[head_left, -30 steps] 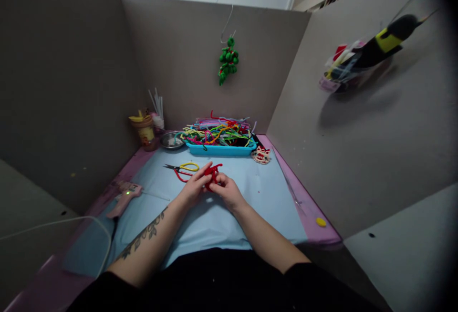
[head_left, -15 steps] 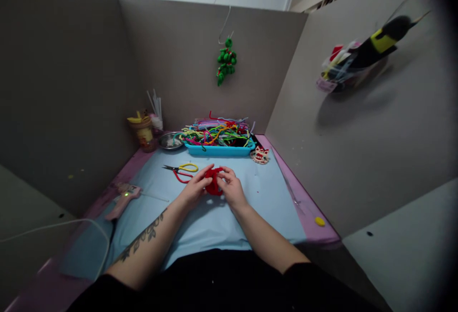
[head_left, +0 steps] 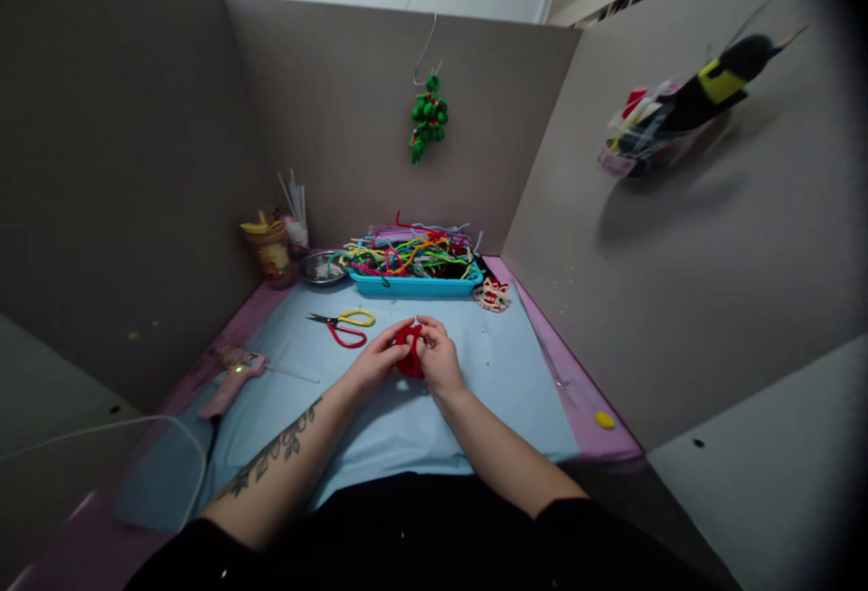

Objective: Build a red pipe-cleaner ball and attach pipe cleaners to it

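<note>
The clearest change is in the fuzzy red piece of soft, chenille-like stems held between the person's two hands, low over the middle of the pale blue sheet (head_left: 380, 446). A second ago its loose end stuck up above the fingers; half a second ago it showed as a broader, rounded mass. Now the red piece (head_left: 410, 365) looks more compact, its upper part mostly covered by fingers and its lower edge showing beneath them.

The left hand (head_left: 380, 360) is partly closed, fingers stretched along the far side of the piece and thumb against the near side, steadying its left edge. The right hand (head_left: 440, 360) is curled more tightly, thumb and fingertips pressed to the top and right of it. The exact pinch is hidden, so whether a stem is being bent, tucked or twisted cannot be told; the work seems to be at a close shaping stage, with both hands needed.

Both hands have also shifted a little to the right. The left fingers, which overlapped the red handle of the black-bladed scissors with red and yellow handles (head_left: 333, 323), are now apart from it, and the whole tool lies in view on the sheet, left of the hands. The pale pink glue gun (head_left: 232, 380), its small green light lit, and the bright blue plastic tray (head_left: 417, 286) heaped with coloured stems remain where they were, untouched.
</note>
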Available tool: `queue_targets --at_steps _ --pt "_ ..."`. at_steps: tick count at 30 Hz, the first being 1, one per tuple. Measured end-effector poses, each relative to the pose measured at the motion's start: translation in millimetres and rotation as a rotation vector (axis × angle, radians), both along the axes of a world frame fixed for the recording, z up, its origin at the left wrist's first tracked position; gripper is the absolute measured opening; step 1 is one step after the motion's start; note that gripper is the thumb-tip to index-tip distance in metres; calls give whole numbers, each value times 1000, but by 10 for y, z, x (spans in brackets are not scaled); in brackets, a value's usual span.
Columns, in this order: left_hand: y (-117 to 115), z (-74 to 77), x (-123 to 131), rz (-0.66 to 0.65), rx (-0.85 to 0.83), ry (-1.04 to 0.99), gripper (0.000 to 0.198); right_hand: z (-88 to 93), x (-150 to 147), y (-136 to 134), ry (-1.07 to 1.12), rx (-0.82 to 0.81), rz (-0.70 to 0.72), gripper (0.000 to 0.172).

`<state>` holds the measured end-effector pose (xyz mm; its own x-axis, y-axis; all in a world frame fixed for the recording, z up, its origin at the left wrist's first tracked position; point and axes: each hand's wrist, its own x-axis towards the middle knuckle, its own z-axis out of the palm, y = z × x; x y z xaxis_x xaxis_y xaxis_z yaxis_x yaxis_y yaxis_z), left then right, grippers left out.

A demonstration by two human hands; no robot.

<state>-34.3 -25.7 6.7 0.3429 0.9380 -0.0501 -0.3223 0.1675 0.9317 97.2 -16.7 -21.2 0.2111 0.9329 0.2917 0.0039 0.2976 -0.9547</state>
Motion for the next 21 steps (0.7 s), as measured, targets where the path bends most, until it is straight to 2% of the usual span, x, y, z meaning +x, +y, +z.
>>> queue_targets --at_steps 5,12,17,21 --pt "-16 26 17 52 35 -48 47 19 -33 -9 37 -36 -12 6" --pt "-1 44 10 109 33 -63 48 -8 -31 4 5 -63 -7 6" --pt "37 -4 -16 71 51 -6 47 46 25 -15 -81 -55 -62 16" --pt "40 -44 -28 37 85 52 44 53 42 -9 -109 -27 -59 9"
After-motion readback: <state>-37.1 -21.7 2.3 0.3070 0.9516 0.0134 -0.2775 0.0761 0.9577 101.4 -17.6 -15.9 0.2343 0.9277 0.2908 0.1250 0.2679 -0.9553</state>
